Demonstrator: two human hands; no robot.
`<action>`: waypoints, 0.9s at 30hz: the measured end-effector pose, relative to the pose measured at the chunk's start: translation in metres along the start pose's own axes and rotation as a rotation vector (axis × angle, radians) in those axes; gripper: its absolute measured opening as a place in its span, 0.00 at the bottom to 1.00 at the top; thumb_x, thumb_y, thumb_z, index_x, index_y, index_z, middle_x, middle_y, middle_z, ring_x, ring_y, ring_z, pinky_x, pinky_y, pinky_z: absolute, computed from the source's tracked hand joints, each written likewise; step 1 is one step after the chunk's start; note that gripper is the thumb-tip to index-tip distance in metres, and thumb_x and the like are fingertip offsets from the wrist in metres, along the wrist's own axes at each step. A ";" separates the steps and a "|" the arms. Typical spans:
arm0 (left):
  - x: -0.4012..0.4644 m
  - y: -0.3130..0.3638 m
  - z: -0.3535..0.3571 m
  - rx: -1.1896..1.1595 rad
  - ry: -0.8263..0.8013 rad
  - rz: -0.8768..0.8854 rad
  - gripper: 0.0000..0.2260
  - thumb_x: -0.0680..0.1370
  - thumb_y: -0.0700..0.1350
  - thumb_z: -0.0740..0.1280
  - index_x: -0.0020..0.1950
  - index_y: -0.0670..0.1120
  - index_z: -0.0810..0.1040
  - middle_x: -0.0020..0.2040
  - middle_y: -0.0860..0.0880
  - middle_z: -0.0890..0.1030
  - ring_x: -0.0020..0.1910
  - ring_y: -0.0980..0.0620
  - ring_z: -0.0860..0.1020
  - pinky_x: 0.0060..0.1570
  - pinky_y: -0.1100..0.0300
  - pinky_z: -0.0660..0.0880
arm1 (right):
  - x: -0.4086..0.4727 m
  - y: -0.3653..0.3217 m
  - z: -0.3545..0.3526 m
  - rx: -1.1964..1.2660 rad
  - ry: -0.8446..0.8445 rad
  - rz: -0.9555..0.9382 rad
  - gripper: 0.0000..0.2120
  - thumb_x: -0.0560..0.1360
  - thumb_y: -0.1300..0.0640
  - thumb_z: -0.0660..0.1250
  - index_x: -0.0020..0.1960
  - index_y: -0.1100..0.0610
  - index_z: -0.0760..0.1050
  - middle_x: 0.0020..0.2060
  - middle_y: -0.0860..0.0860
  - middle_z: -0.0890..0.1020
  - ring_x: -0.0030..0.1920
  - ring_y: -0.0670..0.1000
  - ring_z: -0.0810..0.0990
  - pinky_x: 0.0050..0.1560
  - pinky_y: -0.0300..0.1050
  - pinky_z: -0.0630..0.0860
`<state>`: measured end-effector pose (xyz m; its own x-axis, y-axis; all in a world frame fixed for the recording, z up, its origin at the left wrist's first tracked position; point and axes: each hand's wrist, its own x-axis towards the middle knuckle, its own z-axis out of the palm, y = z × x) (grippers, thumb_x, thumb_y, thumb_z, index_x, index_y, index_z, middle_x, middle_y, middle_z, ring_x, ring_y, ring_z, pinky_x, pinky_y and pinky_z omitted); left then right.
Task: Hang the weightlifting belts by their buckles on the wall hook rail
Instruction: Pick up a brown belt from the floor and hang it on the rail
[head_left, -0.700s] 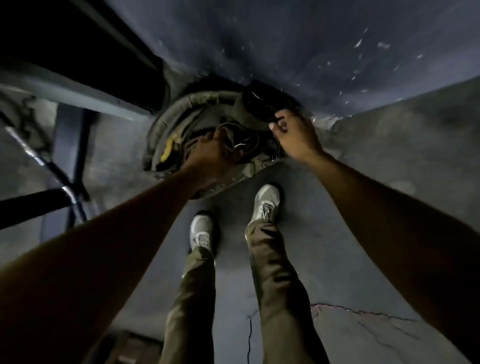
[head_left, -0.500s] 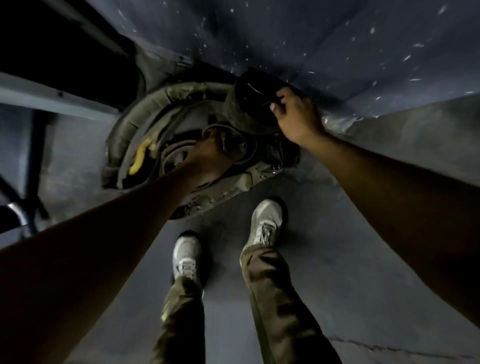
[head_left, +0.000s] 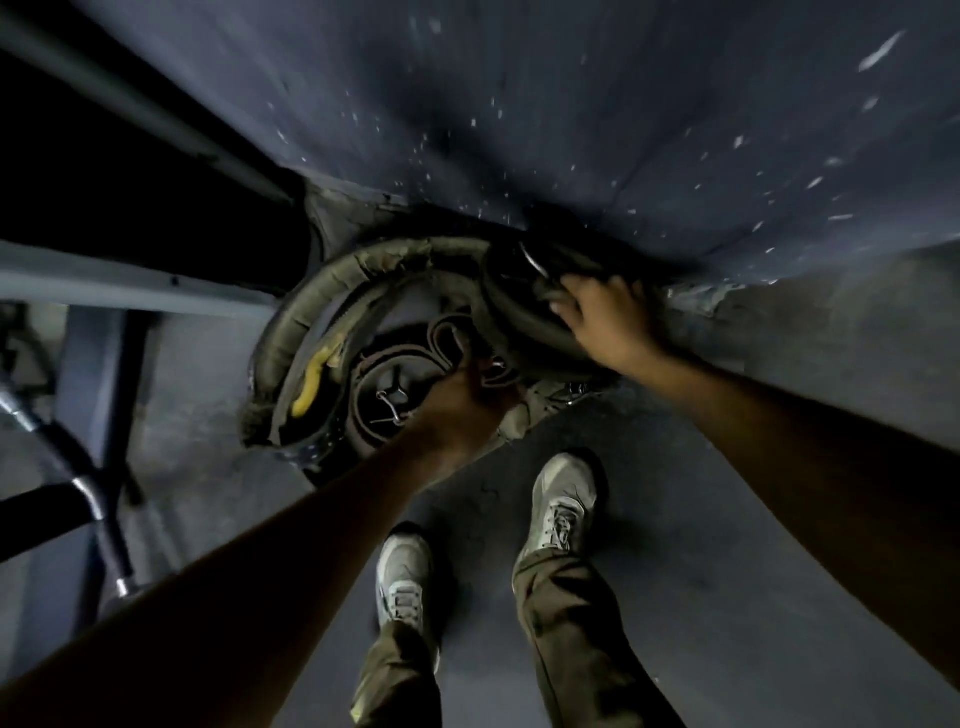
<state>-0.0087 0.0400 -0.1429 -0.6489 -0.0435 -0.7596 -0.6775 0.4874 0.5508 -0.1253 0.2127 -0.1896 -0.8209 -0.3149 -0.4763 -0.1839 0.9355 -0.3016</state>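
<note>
Dim floor (head_left: 727, 519), blurred belts (head_left: 395, 270), both hands (head_left: 613, 322) gripping

Belts heaped on floor at wall base, dim light. Worn olive padded belt (head_left: 291, 317) curls in big arc along left, covering torn, yellow foam showing. Dark belt (head_left: 519, 306) rolled up at right, tilted against wall. Brown leather belt (head_left: 410, 353) coiled in centre, metal buckle prongs (head_left: 389, 402) glinting inside coil.

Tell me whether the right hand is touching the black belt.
Touching. The head view shows the right hand laid on the coiled black belt, its fingers curled over the belt's rim with no gap.
</note>
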 end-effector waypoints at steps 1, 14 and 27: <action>-0.014 0.011 -0.009 0.003 -0.002 0.018 0.16 0.81 0.53 0.69 0.67 0.53 0.75 0.51 0.57 0.79 0.46 0.61 0.78 0.36 0.78 0.67 | -0.022 -0.003 -0.014 0.005 0.019 0.011 0.14 0.82 0.44 0.63 0.63 0.49 0.77 0.53 0.60 0.85 0.55 0.66 0.81 0.56 0.56 0.75; -0.234 0.179 -0.151 -0.325 0.047 0.231 0.23 0.71 0.62 0.72 0.62 0.54 0.77 0.59 0.48 0.85 0.61 0.46 0.82 0.66 0.48 0.77 | -0.258 -0.140 -0.309 0.148 0.439 -0.114 0.17 0.80 0.40 0.64 0.61 0.50 0.80 0.49 0.56 0.88 0.50 0.64 0.85 0.48 0.54 0.81; -0.539 0.352 -0.294 -0.655 0.051 0.823 0.17 0.84 0.42 0.64 0.73 0.42 0.70 0.64 0.41 0.83 0.64 0.44 0.82 0.63 0.48 0.79 | -0.439 -0.312 -0.575 1.092 0.614 -0.366 0.09 0.81 0.65 0.67 0.60 0.61 0.81 0.50 0.51 0.89 0.51 0.48 0.87 0.54 0.43 0.82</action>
<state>0.0005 -0.0209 0.5620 -0.9973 0.0427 -0.0594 -0.0662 -0.1826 0.9810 -0.0188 0.1513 0.5883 -0.9818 -0.1269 0.1411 -0.1551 0.1077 -0.9820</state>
